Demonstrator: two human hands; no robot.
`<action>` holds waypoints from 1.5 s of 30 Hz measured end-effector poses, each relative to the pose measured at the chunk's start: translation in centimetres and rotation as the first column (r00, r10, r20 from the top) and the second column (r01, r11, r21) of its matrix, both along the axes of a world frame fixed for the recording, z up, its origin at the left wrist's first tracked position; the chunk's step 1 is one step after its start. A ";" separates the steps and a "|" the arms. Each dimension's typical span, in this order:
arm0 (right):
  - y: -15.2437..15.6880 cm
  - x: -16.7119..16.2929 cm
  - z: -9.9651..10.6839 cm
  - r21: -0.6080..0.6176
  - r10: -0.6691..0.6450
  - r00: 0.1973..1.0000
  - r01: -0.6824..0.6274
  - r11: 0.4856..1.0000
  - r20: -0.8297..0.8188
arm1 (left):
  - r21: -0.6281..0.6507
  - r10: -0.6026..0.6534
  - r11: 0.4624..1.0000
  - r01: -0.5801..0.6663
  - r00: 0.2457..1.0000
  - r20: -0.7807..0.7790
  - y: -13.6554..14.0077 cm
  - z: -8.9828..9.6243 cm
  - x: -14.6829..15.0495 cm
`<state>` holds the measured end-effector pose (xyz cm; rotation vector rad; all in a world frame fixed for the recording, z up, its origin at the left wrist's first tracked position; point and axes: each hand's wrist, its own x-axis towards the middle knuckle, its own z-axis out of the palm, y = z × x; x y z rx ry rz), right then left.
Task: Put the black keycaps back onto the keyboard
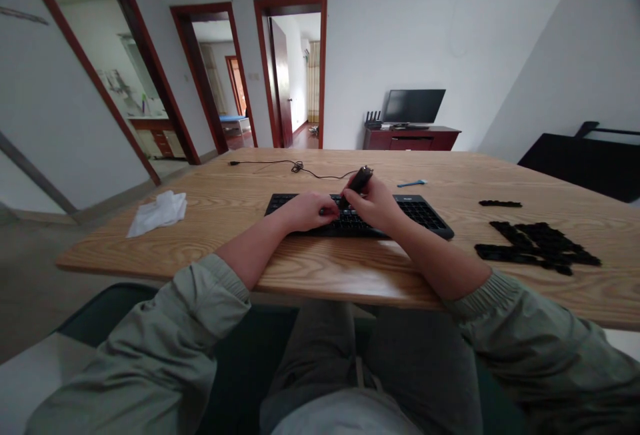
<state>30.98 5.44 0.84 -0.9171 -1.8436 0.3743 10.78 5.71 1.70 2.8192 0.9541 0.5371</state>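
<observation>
A black keyboard [423, 213] lies on the wooden table in front of me, many of its key places looking bare of caps. My right hand [373, 201] is closed around a black, thick-handled tool [359, 180], tilted with its lower end down at the keys; its kind does not show. My left hand [317, 211] rests over the keyboard's middle, fingers curled together beside the tool's lower end. Whatever those fingers pinch, if anything, is hidden. To the right, black keycaps [540, 243] lie in rough rows, with one short row [500, 203] set apart behind them.
A crumpled white cloth or tissue [159, 213] lies at the left of the table [220, 205]. The keyboard's cable [297, 167] runs along the back. A small blue brush-like item [411, 183] lies behind the keyboard. Beyond the table, a screen [414, 107] stands on a cabinet.
</observation>
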 end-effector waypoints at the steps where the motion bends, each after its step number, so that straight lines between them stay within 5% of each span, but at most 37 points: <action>1: 0.0 0.0 0.1 0.011 -0.025 1.000 0.025 1.000 -0.002 | 0.011 0.006 1.000 -0.006 1.000 0.002 0.0 0.0 0.0; 14: 0.0 -0.2 0.3 -0.011 0.003 1.000 -0.003 1.000 0.005 | -0.099 -0.006 0.995 0.008 1.000 0.020 0.7 -0.3 -0.7; 19: -0.2 0.1 0.2 -0.025 0.057 0.995 -0.059 0.998 -0.086 | -0.018 -0.100 0.995 0.100 0.995 0.005 0.6 -0.8 -0.3; 28: -0.4 0.1 -0.2 -0.111 0.075 0.983 -0.095 0.989 -0.170 | 0.037 0.022 0.999 -0.025 0.997 0.077 0.2 -0.2 -0.7; 45: -0.2 0.1 -0.3 -0.080 0.083 0.984 -0.096 0.992 -0.159 | 0.098 -0.016 0.995 0.015 1.000 0.003 0.5 -0.3 -0.6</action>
